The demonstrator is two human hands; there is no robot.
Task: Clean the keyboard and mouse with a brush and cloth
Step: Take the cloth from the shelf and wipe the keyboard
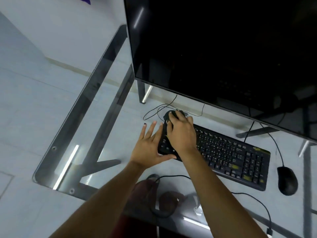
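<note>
Two hands are at the left end of the keyboard (228,155), and I read this as the cloth step, not the brush one. My right hand (181,133) is curled over a dark cloth (166,121), fingers bent down onto it, pressing the bunched fabric against the keyboard's far left corner; the cloth bulges out beyond the fingertips toward the monitor (223,48). My left hand (149,143) lies flat and spread, fingers straight and holding nothing, its thumb side against the keyboard's left edge, which looks like bracing so the board does not slide on the glass counter (72,152).

Further out, the mouse (287,180) sits well apart to the right of the keyboard, past the number pad, its cable running up behind toward the monitor. I can see no brush anywhere in view. Yellowish smears show on several keys near the right end, so my judgement is that most of the keyboard is not yet wiped and the mouse is untouched.

For the next move I would keep the left hand steady at the edge and draw the cloth rightward along the key rows with light pressure, so keys are not pressed hard or caught. The thin cables (154,112) looping just behind the cloth could snag, so the wipe should stay on the keys.
</note>
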